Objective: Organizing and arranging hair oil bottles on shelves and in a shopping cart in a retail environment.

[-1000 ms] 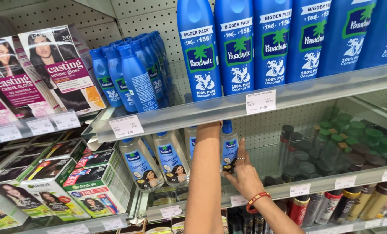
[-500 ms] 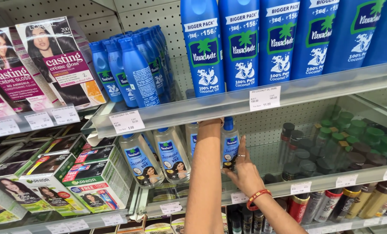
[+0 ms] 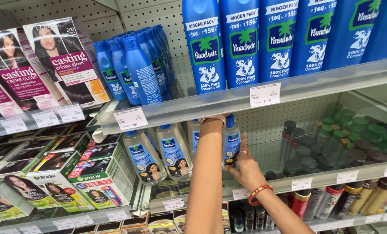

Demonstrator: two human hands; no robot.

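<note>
Steadying a clear oil bottle [image 3: 231,145] under the upper shelf [image 3: 245,102] with spread right hand [image 3: 244,167]; left hand [image 3: 211,121] reaching behind, grip hidden.

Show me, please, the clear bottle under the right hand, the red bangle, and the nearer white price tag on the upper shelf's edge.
clear bottle [image 3: 231,145], head view, its blue label.
red bangle [image 3: 260,192], head view, the band's front at the right wrist.
white price tag [image 3: 130,118], head view, its middle.
</note>
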